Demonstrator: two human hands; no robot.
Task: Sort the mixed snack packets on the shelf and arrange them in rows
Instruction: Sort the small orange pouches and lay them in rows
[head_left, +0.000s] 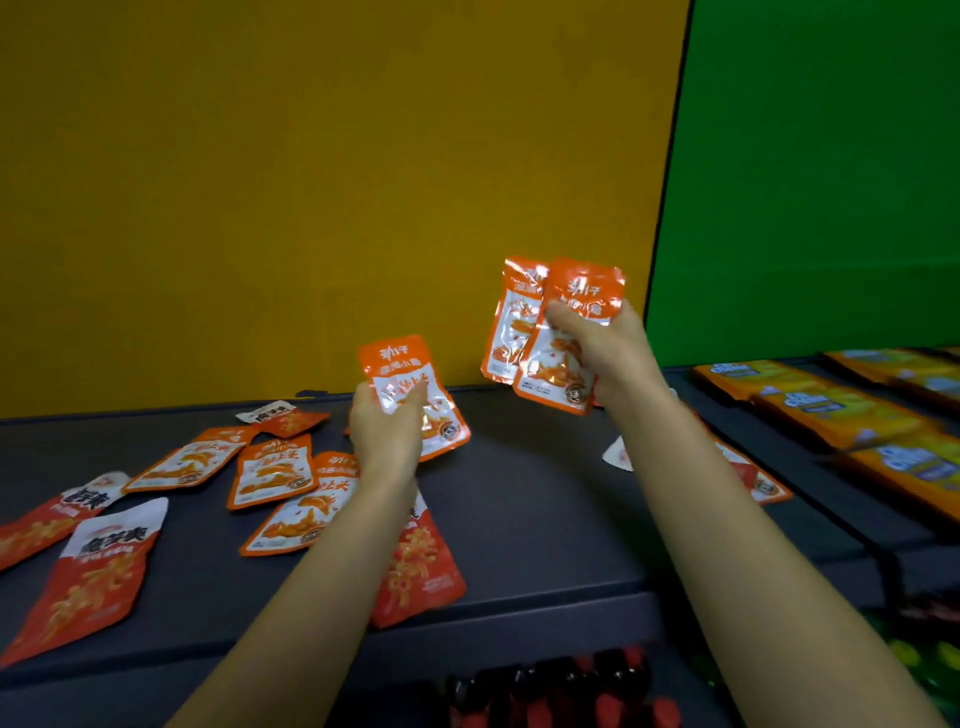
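Below the shelf's front edge, dark and red items (561, 686) show blurred, too unclear to name. On the grey shelf (545, 493), nearest on the left, two large red packets (88, 577) lie flat, and a third red packet (415, 566) lies partly under the left forearm. Just beyond them, loose orange packets (272, 470) lie scattered and overlapping. Above these, the left hand (387, 431) has its grip closed on a single orange packet (410, 389), thumb on the printed face, clear of the shelf. Farther right and higher, the right hand (608, 343) has its grip closed round a fanned pair of orange packets (561, 332). A half-hidden orange packet (753, 478) lies on the shelf beneath the right forearm. On the neighbouring shelf to the right, yellow-orange packets (831, 410) lie in rows. Behind stand a yellow wall (311, 182) and a green panel (831, 182).
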